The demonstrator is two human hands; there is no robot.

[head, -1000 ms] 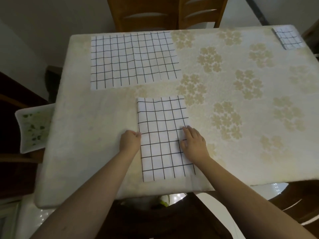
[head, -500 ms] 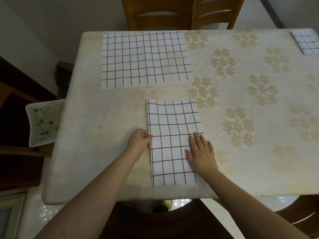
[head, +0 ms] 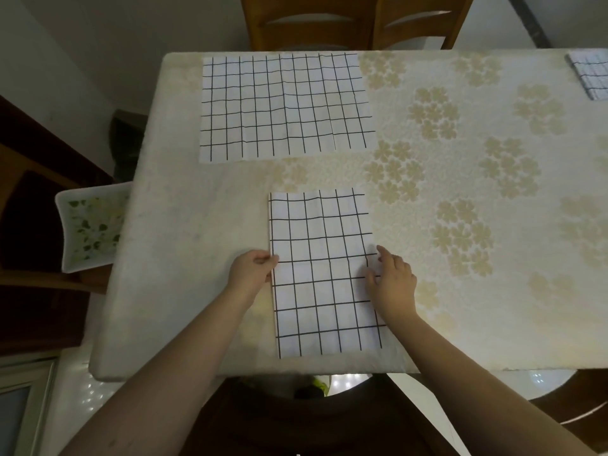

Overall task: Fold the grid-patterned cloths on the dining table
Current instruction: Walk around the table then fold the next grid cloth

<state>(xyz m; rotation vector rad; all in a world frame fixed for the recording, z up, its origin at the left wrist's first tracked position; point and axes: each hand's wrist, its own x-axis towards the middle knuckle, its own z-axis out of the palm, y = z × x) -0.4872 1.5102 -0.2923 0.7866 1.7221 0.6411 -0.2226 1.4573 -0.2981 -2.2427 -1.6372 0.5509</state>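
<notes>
- Right hand (head: pixel 393 284): lay flat on top of the near cloth (head: pixel 324 274) half a second back — now slid out to the cloth's right edge, fingers bent, thumb and fingertips on that edge. Looks like a pinch on the edge, but hard to tell if truly gripped.
- Left hand (head: pixel 251 273): same spot as before, at the left edge of the near cloth, fingers curled, pinching that edge about halfway down.
- Meaning, as a guess: smoothing finished, both hands now set on the two sides at the middle — ready for the next fold, most likely across the middle.
- Near cloth: white with thin black grid lines, a tall narrow shape, already folded once by the look of it, lying flat, a faint crease across the middle.
- Place of near cloth: on the surface (head: pixel 197 258) close to its near edge, a bit left of centre.
- Beyond the near cloth, toward the far edge: a wide open cloth (head: pixel 286 105), same grid, flat, not yet folded.
- Far right of the near cloth, at the far corner: a small folded cloth (head: pixel 590 74), partly out of view.
</notes>
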